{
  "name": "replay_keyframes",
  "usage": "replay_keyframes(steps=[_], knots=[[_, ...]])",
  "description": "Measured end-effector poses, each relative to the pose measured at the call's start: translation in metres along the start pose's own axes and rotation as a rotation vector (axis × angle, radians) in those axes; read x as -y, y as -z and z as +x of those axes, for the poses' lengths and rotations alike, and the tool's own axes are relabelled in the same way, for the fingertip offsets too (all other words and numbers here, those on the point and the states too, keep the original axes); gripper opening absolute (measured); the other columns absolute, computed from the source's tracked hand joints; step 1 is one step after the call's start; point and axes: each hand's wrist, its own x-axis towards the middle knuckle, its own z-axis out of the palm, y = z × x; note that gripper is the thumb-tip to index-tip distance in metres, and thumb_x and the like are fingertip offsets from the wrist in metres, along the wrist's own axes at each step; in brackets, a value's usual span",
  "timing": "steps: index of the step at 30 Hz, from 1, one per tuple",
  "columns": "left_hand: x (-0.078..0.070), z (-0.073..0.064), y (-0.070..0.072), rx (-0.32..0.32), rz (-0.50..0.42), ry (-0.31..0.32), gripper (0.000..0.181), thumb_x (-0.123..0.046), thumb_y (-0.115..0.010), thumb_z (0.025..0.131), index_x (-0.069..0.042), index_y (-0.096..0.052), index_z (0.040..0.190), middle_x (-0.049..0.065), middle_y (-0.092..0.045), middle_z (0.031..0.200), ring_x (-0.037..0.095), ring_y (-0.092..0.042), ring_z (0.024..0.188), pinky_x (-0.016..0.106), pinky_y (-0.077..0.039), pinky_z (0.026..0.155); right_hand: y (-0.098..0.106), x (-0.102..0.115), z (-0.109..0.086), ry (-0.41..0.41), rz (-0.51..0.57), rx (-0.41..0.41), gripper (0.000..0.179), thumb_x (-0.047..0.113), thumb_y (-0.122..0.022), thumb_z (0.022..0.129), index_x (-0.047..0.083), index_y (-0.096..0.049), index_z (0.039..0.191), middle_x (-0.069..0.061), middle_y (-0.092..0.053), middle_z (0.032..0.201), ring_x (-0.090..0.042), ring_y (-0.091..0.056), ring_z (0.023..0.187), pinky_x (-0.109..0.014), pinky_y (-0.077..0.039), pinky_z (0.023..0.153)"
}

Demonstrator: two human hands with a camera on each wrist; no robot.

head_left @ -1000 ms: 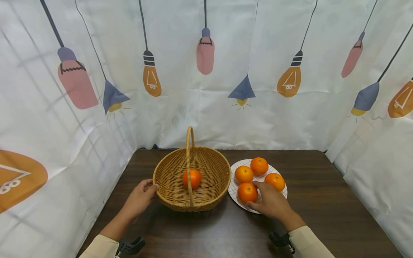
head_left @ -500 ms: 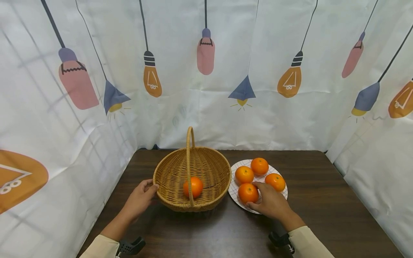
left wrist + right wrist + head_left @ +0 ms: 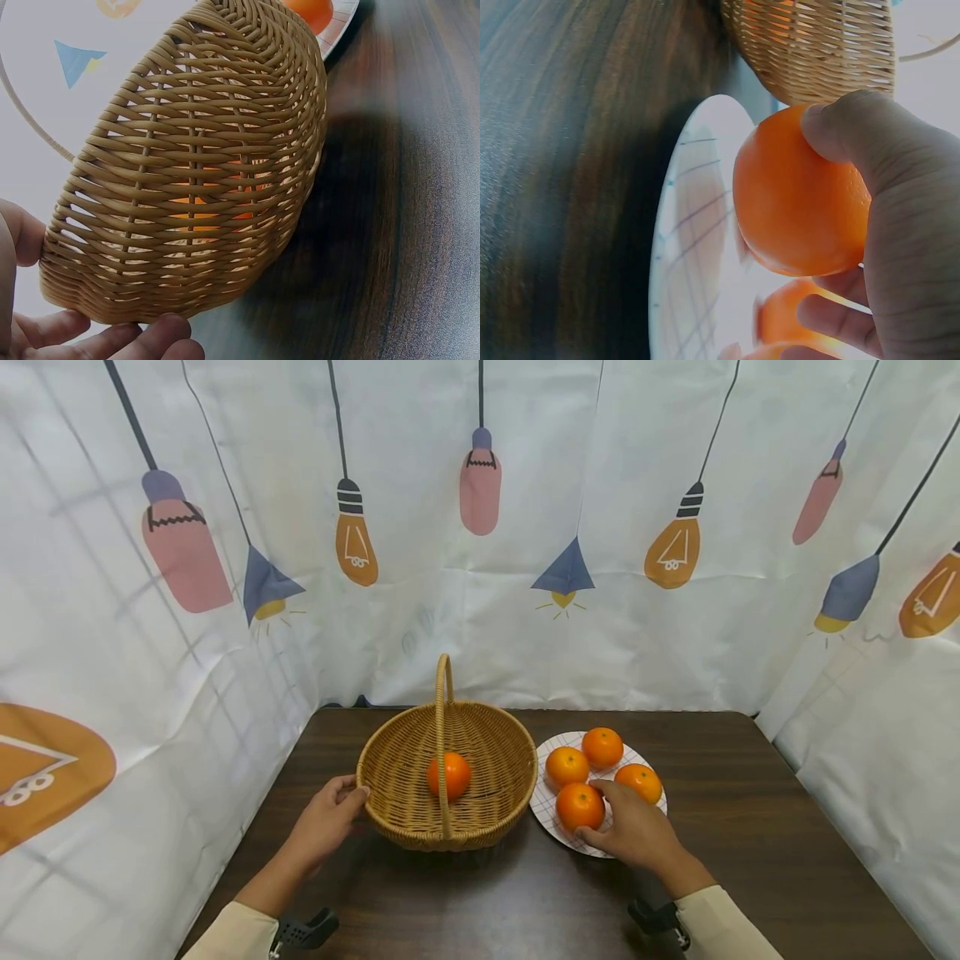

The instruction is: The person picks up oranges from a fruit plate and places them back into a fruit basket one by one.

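The front orange (image 3: 580, 807) is at the near part of the white gridded plate (image 3: 546, 817), and your right hand (image 3: 633, 828) pinches it from the right, thumb on its near side, fingers curved round the far side, spread only as wide as the fruit. Three other oranges (image 3: 602, 747) lie just beyond it. Your left hand (image 3: 326, 818), forearm angled inward, grips the wicker basket (image 3: 495, 777) by its left rim, thumb against the edge and fingers bent underneath, with a single orange (image 3: 458, 775) inside.
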Motion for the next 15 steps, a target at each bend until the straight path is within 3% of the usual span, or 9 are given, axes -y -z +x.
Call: replay_keyframes(steps=[7, 11, 15], knots=[[0.001, 0.001, 0.0, -0.005, -0.007, 0.008, 0.061, -0.03, -0.051, 0.109, 0.007, -0.031, 0.152, 0.031, -0.053, 0.139, 0.038, -0.061, 0.12, 0.049, -0.058, 0.091, 0.009, 0.001, 0.001, 0.027, -0.006, -0.02, 0.083, 0.053, -0.085, 0.077, 0.009, -0.058, 0.141, -0.009, -0.065, 0.127, -0.027, -0.064, 0.104, -0.051, -0.058, 0.08], [0.002, 0.001, 0.0, -0.002, -0.007, -0.005, 0.062, -0.029, -0.051, 0.109, 0.01, -0.03, 0.152, 0.032, -0.053, 0.137, 0.038, -0.062, 0.119, 0.048, -0.059, 0.089, 0.015, 0.003, 0.003, 0.049, -0.008, -0.029, 0.083, 0.053, -0.086, 0.077, 0.011, -0.057, 0.142, -0.007, -0.066, 0.119, -0.023, -0.063, 0.097, -0.048, -0.058, 0.073], [0.003, 0.002, 0.0, 0.001, -0.013, 0.0, 0.062, -0.028, -0.05, 0.109, 0.011, -0.029, 0.152, 0.033, -0.052, 0.138, 0.039, -0.061, 0.119, 0.048, -0.059, 0.089, 0.022, 0.006, 0.005, 0.08, -0.01, -0.045, 0.081, 0.051, -0.086, 0.077, 0.009, -0.058, 0.14, -0.007, -0.066, 0.119, -0.023, -0.062, 0.1, -0.045, -0.057, 0.076]])
